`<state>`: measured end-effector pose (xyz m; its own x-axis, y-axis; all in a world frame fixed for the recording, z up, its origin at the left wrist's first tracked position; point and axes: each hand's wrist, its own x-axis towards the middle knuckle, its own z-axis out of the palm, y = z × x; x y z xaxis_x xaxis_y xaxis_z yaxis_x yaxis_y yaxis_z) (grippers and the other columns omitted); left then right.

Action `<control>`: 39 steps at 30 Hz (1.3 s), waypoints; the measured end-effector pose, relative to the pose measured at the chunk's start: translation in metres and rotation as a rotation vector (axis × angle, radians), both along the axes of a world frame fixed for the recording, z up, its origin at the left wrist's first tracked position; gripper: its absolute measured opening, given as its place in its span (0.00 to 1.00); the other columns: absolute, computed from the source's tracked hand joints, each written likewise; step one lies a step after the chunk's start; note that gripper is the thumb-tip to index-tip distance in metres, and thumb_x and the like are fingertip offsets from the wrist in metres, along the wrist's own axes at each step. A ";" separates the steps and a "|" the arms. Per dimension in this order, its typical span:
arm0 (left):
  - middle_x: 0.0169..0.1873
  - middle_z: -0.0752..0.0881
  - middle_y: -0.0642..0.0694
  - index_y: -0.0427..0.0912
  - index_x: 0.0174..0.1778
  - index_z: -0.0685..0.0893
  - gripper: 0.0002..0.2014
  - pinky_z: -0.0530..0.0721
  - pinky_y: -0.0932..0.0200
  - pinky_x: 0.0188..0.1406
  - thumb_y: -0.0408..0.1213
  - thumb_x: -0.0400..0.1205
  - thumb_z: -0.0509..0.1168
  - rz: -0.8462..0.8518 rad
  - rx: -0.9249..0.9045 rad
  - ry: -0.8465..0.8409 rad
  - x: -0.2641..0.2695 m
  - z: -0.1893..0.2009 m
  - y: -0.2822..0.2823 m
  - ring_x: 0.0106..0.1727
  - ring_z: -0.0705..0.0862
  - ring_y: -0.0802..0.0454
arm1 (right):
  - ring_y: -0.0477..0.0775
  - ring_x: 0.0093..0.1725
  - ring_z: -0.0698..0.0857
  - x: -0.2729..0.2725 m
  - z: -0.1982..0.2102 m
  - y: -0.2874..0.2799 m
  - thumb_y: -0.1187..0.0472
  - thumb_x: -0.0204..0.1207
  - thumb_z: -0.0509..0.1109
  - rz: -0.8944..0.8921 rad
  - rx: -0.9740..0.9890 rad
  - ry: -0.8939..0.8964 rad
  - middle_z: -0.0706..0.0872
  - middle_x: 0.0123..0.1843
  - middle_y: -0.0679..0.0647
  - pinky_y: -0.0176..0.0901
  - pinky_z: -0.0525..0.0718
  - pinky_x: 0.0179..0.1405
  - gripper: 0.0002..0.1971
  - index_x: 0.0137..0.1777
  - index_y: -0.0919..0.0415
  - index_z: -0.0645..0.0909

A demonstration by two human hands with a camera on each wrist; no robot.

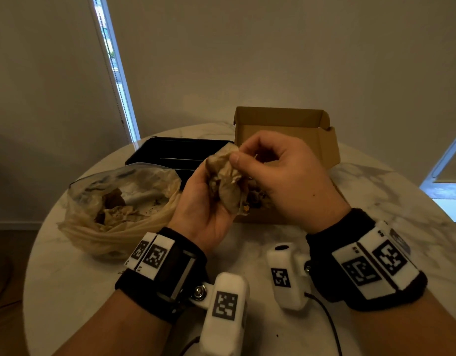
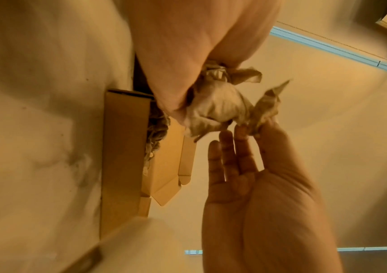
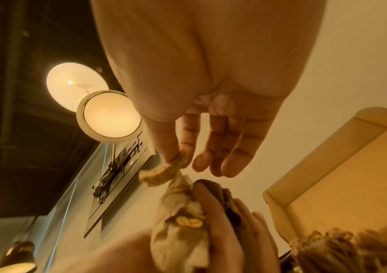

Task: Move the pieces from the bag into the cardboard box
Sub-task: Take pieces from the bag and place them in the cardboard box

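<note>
Two hands work above a round white bench [image 1: 67,278]. The left hand [image 1: 203,201] has its fingers curled around one crumpled, pale brown piece [image 1: 227,181], holding it in the air just in front of the cardboard box [image 1: 283,119]. The right hand [image 1: 281,176] pinches the top tip of this same piece between thumb and index finger; its other three fingers are loosely extended and hold nothing, as the right wrist view shows. One cardboard box stands on the bench behind the hands, with its lid flap raised, and some brown crumpled material already lies inside it near the front wall, partly hidden by the hands. One clear plastic bag [image 1: 114,201] lies to the left of the left hand, open at the top; several more crumpled pieces are inside, but their number I cannot tell. One black tray [image 1: 170,152] stands behind the bag, touching or just beside the left side of the box. Each wrist carries one black band with white marker blocks and one white camera unit.
</note>
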<state>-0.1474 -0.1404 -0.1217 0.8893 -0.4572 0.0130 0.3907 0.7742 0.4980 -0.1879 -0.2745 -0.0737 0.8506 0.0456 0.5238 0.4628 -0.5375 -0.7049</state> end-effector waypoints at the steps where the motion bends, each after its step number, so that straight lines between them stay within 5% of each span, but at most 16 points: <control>1: 0.67 0.86 0.33 0.30 0.70 0.84 0.23 0.90 0.54 0.58 0.42 0.85 0.61 -0.011 -0.009 0.009 0.000 0.000 -0.001 0.57 0.90 0.47 | 0.47 0.44 0.89 0.000 0.001 -0.001 0.52 0.81 0.75 -0.011 0.046 -0.003 0.90 0.42 0.48 0.53 0.90 0.49 0.06 0.46 0.53 0.87; 4: 0.55 0.91 0.36 0.33 0.53 0.93 0.19 0.93 0.54 0.47 0.44 0.80 0.63 -0.042 -0.011 0.007 -0.002 0.001 -0.003 0.50 0.92 0.46 | 0.49 0.43 0.90 0.003 0.000 -0.006 0.54 0.82 0.75 -0.082 0.115 -0.023 0.91 0.40 0.49 0.57 0.91 0.46 0.06 0.44 0.54 0.86; 11: 0.60 0.89 0.37 0.36 0.68 0.87 0.31 0.91 0.60 0.45 0.61 0.84 0.63 -0.148 0.128 -0.019 -0.007 0.002 -0.004 0.49 0.89 0.49 | 0.46 0.39 0.90 0.009 -0.007 -0.011 0.51 0.81 0.75 -0.155 0.090 0.063 0.90 0.39 0.47 0.47 0.92 0.38 0.07 0.41 0.49 0.84; 14: 0.64 0.87 0.37 0.37 0.72 0.84 0.30 0.89 0.64 0.40 0.55 0.80 0.68 -0.163 0.154 -0.016 -0.008 0.002 -0.005 0.56 0.86 0.49 | 0.44 0.38 0.90 0.008 -0.005 -0.012 0.50 0.80 0.76 -0.155 0.078 0.067 0.91 0.39 0.46 0.43 0.90 0.36 0.07 0.42 0.48 0.86; 19: 0.55 0.89 0.40 0.38 0.62 0.89 0.20 0.86 0.69 0.27 0.45 0.78 0.69 -0.155 0.095 0.041 -0.004 -0.001 -0.005 0.47 0.82 0.54 | 0.52 0.43 0.92 0.009 -0.002 -0.018 0.50 0.80 0.76 -0.174 0.160 0.055 0.91 0.41 0.49 0.55 0.93 0.43 0.06 0.43 0.49 0.87; 23: 0.50 0.88 0.44 0.42 0.55 0.87 0.10 0.83 0.71 0.22 0.44 0.84 0.68 -0.110 0.064 0.081 0.003 -0.003 0.001 0.44 0.81 0.56 | 0.52 0.38 0.92 0.008 0.003 -0.022 0.61 0.81 0.76 -0.115 0.400 0.113 0.91 0.40 0.55 0.43 0.91 0.38 0.06 0.45 0.60 0.82; 28: 0.46 0.86 0.47 0.44 0.48 0.87 0.07 0.81 0.71 0.21 0.44 0.84 0.68 -0.083 0.024 0.093 0.006 -0.004 0.006 0.43 0.79 0.57 | 0.51 0.38 0.92 0.008 0.007 -0.030 0.73 0.80 0.72 -0.078 0.612 0.163 0.90 0.42 0.58 0.42 0.91 0.39 0.12 0.56 0.57 0.80; 31: 0.46 0.86 0.47 0.44 0.49 0.87 0.08 0.81 0.71 0.21 0.45 0.83 0.68 -0.087 0.034 0.093 0.005 -0.004 0.005 0.43 0.78 0.57 | 0.50 0.36 0.92 0.007 0.008 -0.039 0.76 0.80 0.67 -0.079 0.582 0.236 0.92 0.42 0.55 0.40 0.90 0.35 0.19 0.63 0.53 0.80; 35: 0.46 0.86 0.46 0.44 0.49 0.87 0.08 0.81 0.72 0.22 0.44 0.80 0.70 -0.084 0.053 0.101 0.002 -0.003 0.003 0.42 0.78 0.57 | 0.42 0.33 0.89 0.008 0.005 -0.061 0.68 0.81 0.72 -0.244 0.277 0.310 0.90 0.43 0.52 0.37 0.88 0.33 0.07 0.50 0.55 0.87; 39: 0.46 0.85 0.46 0.44 0.50 0.87 0.09 0.82 0.71 0.22 0.44 0.78 0.72 -0.081 0.055 0.098 0.002 -0.004 0.002 0.43 0.78 0.58 | 0.56 0.42 0.92 0.012 -0.005 -0.077 0.67 0.78 0.76 -0.367 0.037 0.465 0.92 0.43 0.55 0.51 0.93 0.45 0.06 0.44 0.55 0.89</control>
<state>-0.1456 -0.1383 -0.1252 0.8451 -0.5254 -0.0990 0.4997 0.7104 0.4956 -0.1756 -0.3513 -0.0783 0.9480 -0.3058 0.0880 -0.1104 -0.5755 -0.8103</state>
